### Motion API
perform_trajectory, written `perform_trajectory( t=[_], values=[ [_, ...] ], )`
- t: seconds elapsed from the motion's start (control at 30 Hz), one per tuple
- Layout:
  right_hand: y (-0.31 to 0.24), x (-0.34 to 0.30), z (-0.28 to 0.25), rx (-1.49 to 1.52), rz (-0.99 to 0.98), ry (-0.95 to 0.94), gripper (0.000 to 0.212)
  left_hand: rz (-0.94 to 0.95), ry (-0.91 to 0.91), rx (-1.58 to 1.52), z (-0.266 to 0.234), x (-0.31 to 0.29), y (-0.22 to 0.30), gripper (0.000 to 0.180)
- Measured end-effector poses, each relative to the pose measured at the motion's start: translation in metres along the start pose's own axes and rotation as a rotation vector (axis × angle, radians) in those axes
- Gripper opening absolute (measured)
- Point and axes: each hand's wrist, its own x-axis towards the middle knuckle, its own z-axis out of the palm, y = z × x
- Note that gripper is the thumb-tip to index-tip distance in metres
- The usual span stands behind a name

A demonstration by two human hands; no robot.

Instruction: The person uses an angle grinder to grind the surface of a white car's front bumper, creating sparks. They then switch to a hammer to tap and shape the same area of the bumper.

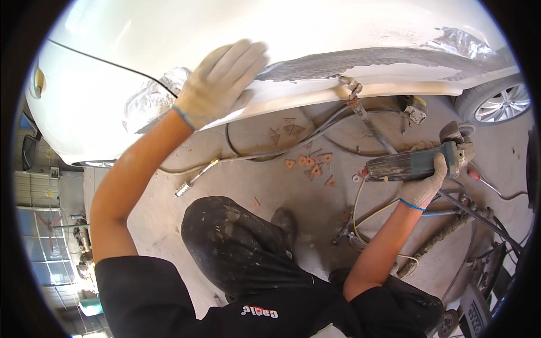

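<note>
Here's the left hand (218, 84), gloved, spread flat with fingers straight and just slightly parted, laid along the white car's side panel (338, 31), gripping nothing; its fingertips are right at the near end of the grey sanded strip (366, 61). And over on the right, the right hand (429, 185), also gloved, is wrapped around the angle grinder (416, 163), held up above the floor (253, 186), well apart from the left hand and nearer the person's body.

Look at the grinder's line: the long axis runs left to right, almost level, the geared head at the right end, tilted a little upward, the tail with its cord pointing left toward the scattered triangular pieces (310, 161).

From here the left palm is turned away, so how firmly it presses, I can't tell. Those fingertips are blurred. The right hand's fingers are mostly hidden by the tool, and the disc is hard to make out. The wheel (502, 104) is cut off at the view's dark rim.
</note>
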Motion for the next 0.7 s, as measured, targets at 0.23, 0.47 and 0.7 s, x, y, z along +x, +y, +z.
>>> perform_trajectory(
  t=[0.23, 0.47, 0.7],
  values=[
    [-0.006, -0.006, 0.012, -0.126, -0.034, -0.01, 0.04, 0.124, -0.025, -0.005, -0.014, 0.059, 0.005, 0.063],
    [-0.007, -0.036, 0.049, -0.29, -0.088, -0.026, 0.04, 0.038, -0.014, -0.032, 0.004, 0.001, 0.002, 0.059],
    [0.004, -0.066, 0.097, -0.601, -0.125, -0.167, 0.05, -0.053, -0.499, -0.63, -0.006, -0.049, 0.081, 0.057]
  ],
)
